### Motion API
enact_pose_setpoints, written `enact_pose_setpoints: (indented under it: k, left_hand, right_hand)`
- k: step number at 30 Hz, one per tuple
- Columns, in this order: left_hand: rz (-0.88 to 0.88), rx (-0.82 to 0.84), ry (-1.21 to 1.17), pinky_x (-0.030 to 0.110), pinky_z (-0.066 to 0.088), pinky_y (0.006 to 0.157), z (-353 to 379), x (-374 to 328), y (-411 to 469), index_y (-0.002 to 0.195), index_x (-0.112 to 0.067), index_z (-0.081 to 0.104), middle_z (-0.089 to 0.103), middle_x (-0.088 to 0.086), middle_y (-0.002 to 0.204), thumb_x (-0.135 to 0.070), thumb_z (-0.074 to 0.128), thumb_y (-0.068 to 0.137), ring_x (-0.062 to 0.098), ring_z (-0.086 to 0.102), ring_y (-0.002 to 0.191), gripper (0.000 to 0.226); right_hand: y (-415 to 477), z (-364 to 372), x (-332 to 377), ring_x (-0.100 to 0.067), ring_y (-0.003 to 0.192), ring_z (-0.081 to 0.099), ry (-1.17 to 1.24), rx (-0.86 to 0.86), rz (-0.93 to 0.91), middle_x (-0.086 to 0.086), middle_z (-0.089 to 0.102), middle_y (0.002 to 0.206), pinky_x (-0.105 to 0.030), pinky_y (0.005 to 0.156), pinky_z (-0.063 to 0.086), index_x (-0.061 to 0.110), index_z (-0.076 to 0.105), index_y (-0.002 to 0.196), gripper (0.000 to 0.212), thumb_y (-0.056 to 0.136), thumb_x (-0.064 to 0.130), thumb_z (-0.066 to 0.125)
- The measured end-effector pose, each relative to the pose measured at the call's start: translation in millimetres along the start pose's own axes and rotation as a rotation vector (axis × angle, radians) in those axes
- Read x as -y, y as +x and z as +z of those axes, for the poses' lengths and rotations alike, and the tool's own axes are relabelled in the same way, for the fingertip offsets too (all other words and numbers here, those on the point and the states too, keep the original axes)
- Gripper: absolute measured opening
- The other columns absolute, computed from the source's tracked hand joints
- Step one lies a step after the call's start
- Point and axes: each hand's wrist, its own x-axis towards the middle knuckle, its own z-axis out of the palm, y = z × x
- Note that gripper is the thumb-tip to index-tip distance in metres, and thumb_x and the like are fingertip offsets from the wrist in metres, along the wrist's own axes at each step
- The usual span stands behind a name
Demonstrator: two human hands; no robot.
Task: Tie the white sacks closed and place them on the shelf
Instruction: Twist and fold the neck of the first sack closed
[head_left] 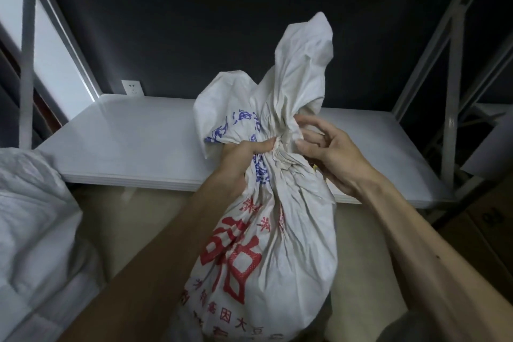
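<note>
The crumpled white woven sack with red print stands before the white metal shelf. The left hand grips its gathered neck; the right hand pinches the knot (seemingly unfinished). Shelving remains.

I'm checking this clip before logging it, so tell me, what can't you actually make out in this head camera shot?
Head view:
Knot: the left hand and right hand cover the neck of the white sack, so tied or not is unclear.
Sack base: cut off by the bottom edge.
Contents: hidden by opaque fabric.
Second sack: cut by the left edge, its mouth unseen.
</note>
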Motion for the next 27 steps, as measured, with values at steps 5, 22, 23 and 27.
enact_pose_setpoints:
  k: [5, 22, 23, 27]
  left_hand:
    - [-0.003, 0.085, -0.004, 0.04, 0.059, 0.088, 3.5, 0.7, -2.8, 0.113, 0.0, 0.071, 0.076, 0.014, 0.107, 0.001, 0.077, 0.072, 0.029, 0.074, 0.098, 0.041]
    - [0.205, -0.005, 0.051, 0.043, 0.054, 0.099, 6.8, 10.2, -4.4, 0.122, -0.004, 0.065, 0.074, 0.007, 0.115, 0.003, 0.083, 0.071, 0.023, 0.071, 0.106, 0.054]
    - [0.202, -0.017, 0.037, 0.043, 0.055, 0.099, 7.2, 9.8, -5.0, 0.121, -0.004, 0.065, 0.074, 0.007, 0.114, 0.002, 0.084, 0.071, 0.023, 0.071, 0.105, 0.054]
    - [0.185, -0.055, -0.027, 0.039, 0.057, 0.095, 12.9, 11.6, -8.0, 0.123, -0.006, 0.065, 0.074, 0.004, 0.113, -0.001, 0.086, 0.069, 0.019, 0.072, 0.102, 0.057]
  right_hand:
    - [6.1, 7.2, -5.1, -0.013, 0.061, 0.063, -0.064, -0.293, -0.009, -0.008, 0.07, 0.081, -0.026, 0.057, 0.049, 0.011, 0.065, 0.087, 0.04, 0.053, 0.014, 0.087]
    - [11.5, 26.4, -1.9, -0.008, 0.093, 0.071, -0.447, -0.255, -0.154, 0.01, 0.077, 0.087, -0.036, 0.094, 0.055, 0.032, 0.079, 0.074, 0.022, 0.082, 0.012, 0.074]
    - [11.5, 25.1, 0.2, -0.007, 0.097, 0.07, -0.414, -0.23, -0.123, 0.012, 0.076, 0.09, -0.036, 0.097, 0.053, 0.036, 0.079, 0.073, 0.025, 0.083, 0.013, 0.072]
    - [7.2, 23.6, 4.4, -0.016, 0.101, 0.07, -0.322, -0.152, -0.022, -0.005, 0.076, 0.098, -0.034, 0.095, 0.054, 0.013, 0.079, 0.085, 0.015, 0.09, 0.014, 0.066]
